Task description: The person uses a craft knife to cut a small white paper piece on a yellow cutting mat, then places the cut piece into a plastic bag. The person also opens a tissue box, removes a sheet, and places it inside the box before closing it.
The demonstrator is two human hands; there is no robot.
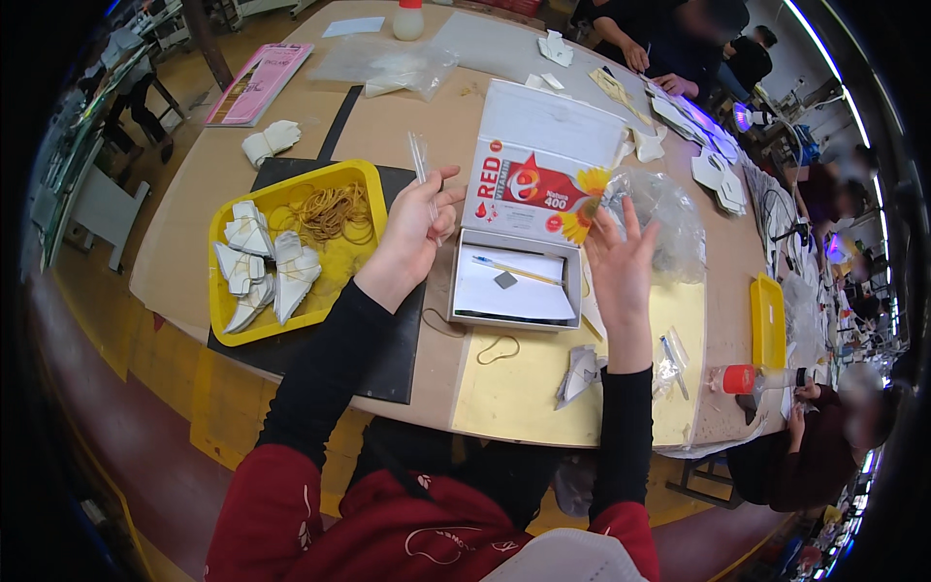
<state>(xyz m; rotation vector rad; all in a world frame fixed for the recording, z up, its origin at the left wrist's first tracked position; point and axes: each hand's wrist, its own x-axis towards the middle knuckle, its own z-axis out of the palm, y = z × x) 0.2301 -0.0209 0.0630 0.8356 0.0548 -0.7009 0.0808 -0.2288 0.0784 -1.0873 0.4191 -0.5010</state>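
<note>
A thin, clear, stick-shaped thing (417, 155) stands up from my left hand (422, 223), whose fingers are closed around it. My right hand (623, 262) is raised with its fingers apart, beside the lid's right edge; whether it touches the lid I cannot tell. Between my hands sits a cardboard box (464, 276) with its printed lid (529, 184) tilted up. Inside it lie white paper (495, 299), a pen (514, 269) and a small dark grey square (505, 279).
Left of the box, a yellow tray (221, 291) holds banded white bundles (296, 272) and rubber bands (335, 213) on a black board (398, 359). Clear plastic bags (669, 223), a pink book (260, 85) and another yellow tray (766, 320) lie around. Other people work at the right and far side.
</note>
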